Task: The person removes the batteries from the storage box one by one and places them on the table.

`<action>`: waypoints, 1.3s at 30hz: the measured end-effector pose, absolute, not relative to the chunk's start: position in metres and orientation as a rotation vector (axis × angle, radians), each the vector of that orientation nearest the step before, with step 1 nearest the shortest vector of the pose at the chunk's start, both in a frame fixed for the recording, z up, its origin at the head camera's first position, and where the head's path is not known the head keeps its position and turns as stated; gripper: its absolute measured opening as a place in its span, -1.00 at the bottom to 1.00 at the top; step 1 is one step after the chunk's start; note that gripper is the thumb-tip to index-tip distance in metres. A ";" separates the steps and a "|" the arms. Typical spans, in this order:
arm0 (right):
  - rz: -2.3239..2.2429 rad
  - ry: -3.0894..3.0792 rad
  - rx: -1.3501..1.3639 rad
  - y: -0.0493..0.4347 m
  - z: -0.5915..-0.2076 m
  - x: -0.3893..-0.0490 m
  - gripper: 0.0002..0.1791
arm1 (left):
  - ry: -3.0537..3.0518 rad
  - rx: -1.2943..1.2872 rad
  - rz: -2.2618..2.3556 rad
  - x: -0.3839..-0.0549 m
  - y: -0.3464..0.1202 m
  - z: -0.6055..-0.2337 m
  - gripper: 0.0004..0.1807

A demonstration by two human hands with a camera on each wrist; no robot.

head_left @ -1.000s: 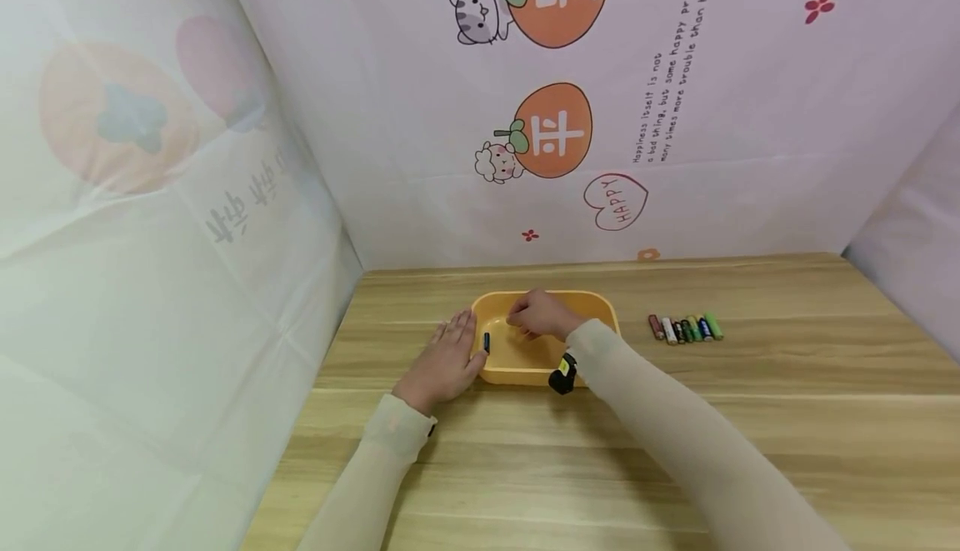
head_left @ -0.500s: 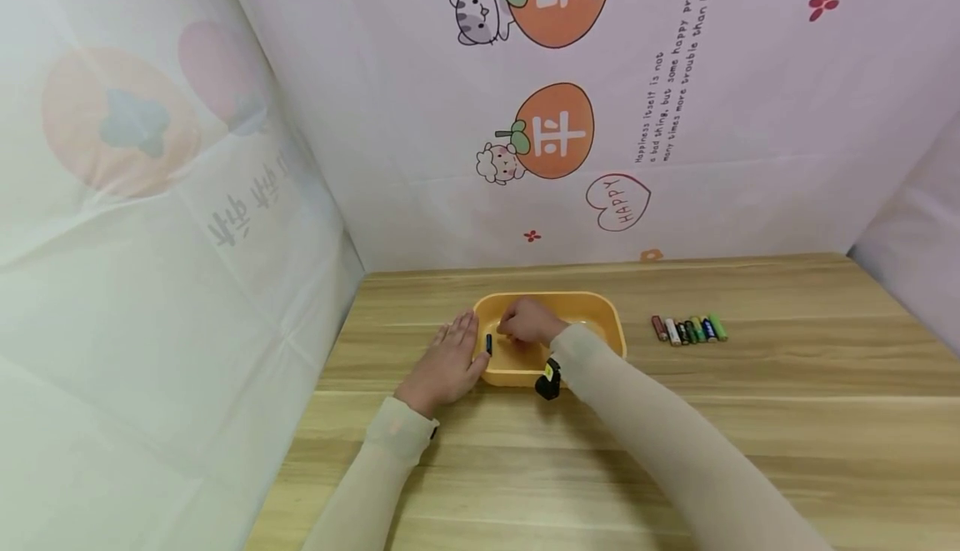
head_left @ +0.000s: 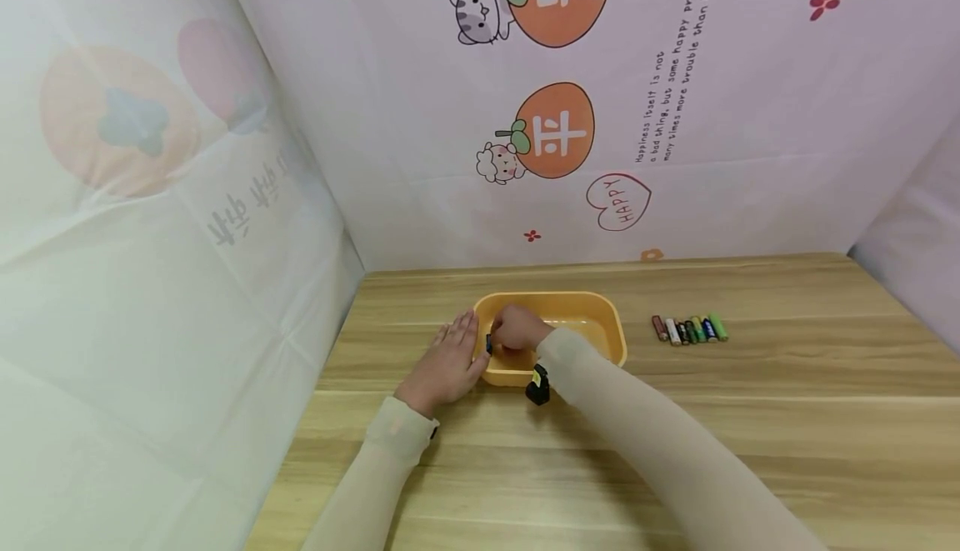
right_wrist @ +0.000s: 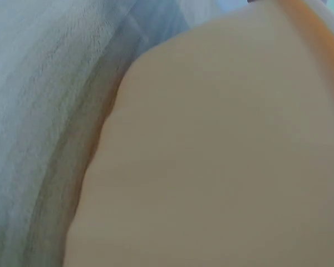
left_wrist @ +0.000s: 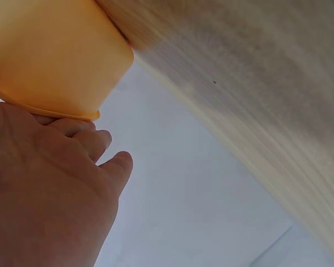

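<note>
A yellow-orange plastic basin (head_left: pixel 588 326) stands on the wooden table, with a small dark-blue battery (head_left: pixel 489 346) against the inside of its left wall. My left hand (head_left: pixel 444 363) lies along the basin's left rim, fingers extended and thumb at the front left corner. In the left wrist view its fingers touch the outside of the basin (left_wrist: pixel 55 55) under the lip. Reaching into the basin, my right hand (head_left: pixel 520 328) has curled fingers, with the fingertips right at the battery. Sleeve (right_wrist: pixel 211 144) fills most of the right wrist view and hides that hand.
To the right of the basin, several batteries (head_left: pixel 690 330) lie side by side in a row on the table (head_left: pixel 750 426). A printed white sheet (head_left: pixel 420 159) hangs behind the table, and another (head_left: pixel 172 326) hangs at the left.
My right hand has moved left across the inside of the basin to the dark-blue battery. The left hand stays on the rim; the row of batteries has not changed.
</note>
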State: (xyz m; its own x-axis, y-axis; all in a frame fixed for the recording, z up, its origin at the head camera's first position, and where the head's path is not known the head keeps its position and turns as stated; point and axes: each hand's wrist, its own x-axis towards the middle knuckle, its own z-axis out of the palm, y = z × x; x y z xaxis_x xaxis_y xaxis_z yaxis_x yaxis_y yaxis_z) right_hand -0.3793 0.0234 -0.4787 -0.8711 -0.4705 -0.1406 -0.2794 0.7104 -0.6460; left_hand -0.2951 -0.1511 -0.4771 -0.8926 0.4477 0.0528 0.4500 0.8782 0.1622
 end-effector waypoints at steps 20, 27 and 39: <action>-0.812 2.674 -0.668 0.011 -0.473 -0.375 -0.83 | -3.017 -0.714 -0.295 -0.296 -0.149 -0.473 -0.28; -0.849 2.663 -0.646 0.014 -0.474 -0.374 -0.80 | -3.018 -0.714 -0.310 -0.296 -0.148 -0.474 -0.29; -0.862 2.667 -0.614 0.015 -0.476 -0.375 -0.84 | -3.020 -0.710 -0.322 -0.294 -0.149 -0.476 -0.29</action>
State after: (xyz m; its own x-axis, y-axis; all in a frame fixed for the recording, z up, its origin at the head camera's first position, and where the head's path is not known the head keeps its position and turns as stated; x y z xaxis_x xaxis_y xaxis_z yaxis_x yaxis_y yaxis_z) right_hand -0.3746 0.0150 -0.4758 -0.8732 -0.4713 -0.1239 -0.3097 0.7331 -0.6056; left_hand -0.2938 -0.1491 -0.4760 -0.8961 0.4385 0.0690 0.4431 0.8750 0.1950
